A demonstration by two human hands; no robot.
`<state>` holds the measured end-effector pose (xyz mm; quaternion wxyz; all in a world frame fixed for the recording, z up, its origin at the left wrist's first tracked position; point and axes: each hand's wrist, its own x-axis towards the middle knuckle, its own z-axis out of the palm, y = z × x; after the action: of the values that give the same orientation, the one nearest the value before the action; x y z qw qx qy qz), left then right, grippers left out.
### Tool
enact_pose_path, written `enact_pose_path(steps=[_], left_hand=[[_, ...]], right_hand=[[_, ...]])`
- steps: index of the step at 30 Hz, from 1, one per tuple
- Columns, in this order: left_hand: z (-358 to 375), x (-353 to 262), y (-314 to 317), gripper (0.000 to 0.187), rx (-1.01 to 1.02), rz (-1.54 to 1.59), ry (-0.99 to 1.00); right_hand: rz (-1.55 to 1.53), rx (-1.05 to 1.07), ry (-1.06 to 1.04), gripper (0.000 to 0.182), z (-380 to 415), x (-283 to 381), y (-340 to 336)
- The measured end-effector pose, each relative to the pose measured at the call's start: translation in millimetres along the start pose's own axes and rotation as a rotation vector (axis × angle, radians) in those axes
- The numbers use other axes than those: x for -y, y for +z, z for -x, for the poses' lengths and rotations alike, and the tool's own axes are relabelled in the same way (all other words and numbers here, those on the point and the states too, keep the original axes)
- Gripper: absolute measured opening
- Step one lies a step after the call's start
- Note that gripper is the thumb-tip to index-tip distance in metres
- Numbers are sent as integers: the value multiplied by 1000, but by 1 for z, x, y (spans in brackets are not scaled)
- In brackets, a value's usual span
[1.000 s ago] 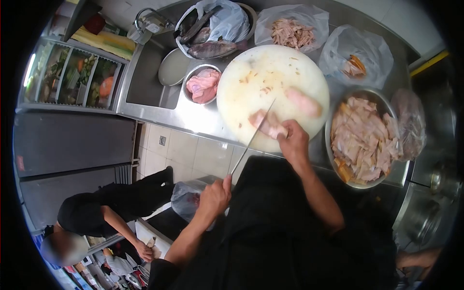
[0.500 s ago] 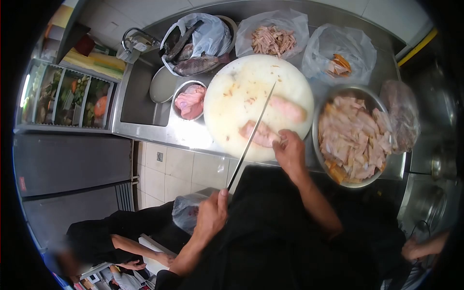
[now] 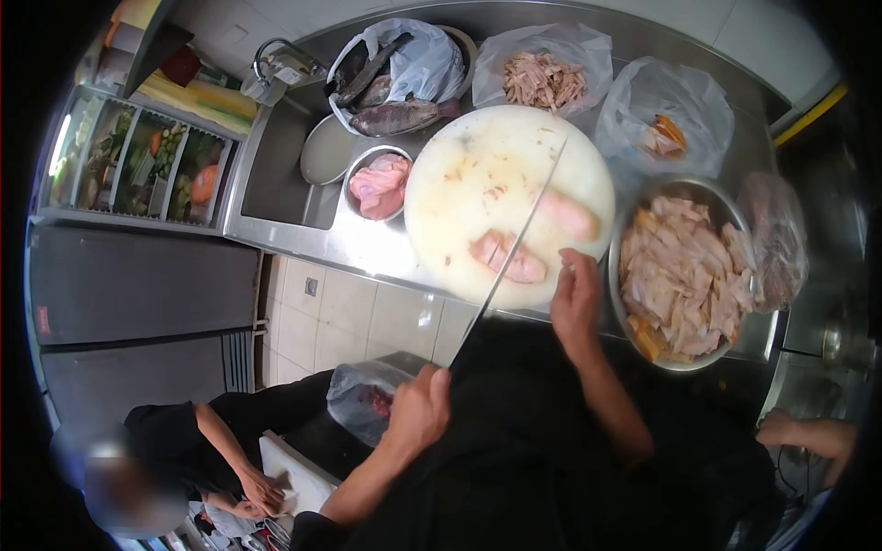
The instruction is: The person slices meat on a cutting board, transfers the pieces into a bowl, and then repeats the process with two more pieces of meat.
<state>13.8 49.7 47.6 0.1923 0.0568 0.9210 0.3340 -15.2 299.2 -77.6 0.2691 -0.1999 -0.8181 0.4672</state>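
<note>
My left hand [image 3: 420,406] is closed around the handle of a long knife [image 3: 508,260]. The blade reaches up over the round white cutting board [image 3: 450,188] and crosses above a piece of meat [image 3: 524,267] that shows cut marks. Beyond the blade lies a second, paler piece of meat [image 3: 570,217]. At the board's lower right edge, my right hand [image 3: 577,298] has its fingers curled together, just right of the nearer piece and apart from it. Whether something small is between those fingertips cannot be made out.
Right of the board stands a steel bowl of sliced meat [image 3: 680,285]. Behind are a bag of meat strips [image 3: 544,81], another bag [image 3: 666,115] and whole fish [image 3: 395,118]. Left are a bowl of raw meat [image 3: 379,184] and a sink [image 3: 276,179]. A co-worker [image 3: 170,450] is lower left.
My right hand has come off the end of the nearer meat piece and moved slightly right. The knife stays in my left hand. The whole view has shifted a little.
</note>
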Motion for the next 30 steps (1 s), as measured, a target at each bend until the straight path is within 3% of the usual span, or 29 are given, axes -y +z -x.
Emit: enact_pose_path(steps=[3, 6, 8, 9, 12, 15, 18, 19, 23, 25, 30], left_hand=[[-11, 27, 18, 55, 109, -420, -74], [-12, 10, 7, 61, 181, -384, -233], [-11, 20, 10, 64, 183, -364, -227], [-7, 25, 9, 66, 189, -357, -232], [0, 28, 1, 68, 208, -297, -272], [6, 23, -15, 73, 316, -212, -378], [15, 21, -29, 79, 210, -39, -373], [12, 26, -32, 79, 175, -36, -390], [7, 53, -43, 87, 60, 27, -423], [10, 70, -47, 88, 35, 108, -445], [15, 95, -60, 82, 314, 463, -746]], right_hand=[[94, 26, -86, 29, -4, 9, 1], [314, 133, -129, 35, 1, 16, 7], [383, 227, -109, 38, 1, 3, 19], [363, 213, -132, 28, -1, 5, 19], [352, 224, -93, 21, -6, -7, 22], [104, 251, 31, 17, -22, -11, 12], [30, 414, -325, 19, -49, -10, 13], [48, 500, -382, 30, -56, -14, 24], [195, 667, -432, 54, -57, 12, 54], [249, 763, -463, 51, -56, 17, 60], [217, 733, -470, 40, -44, 17, 70]])
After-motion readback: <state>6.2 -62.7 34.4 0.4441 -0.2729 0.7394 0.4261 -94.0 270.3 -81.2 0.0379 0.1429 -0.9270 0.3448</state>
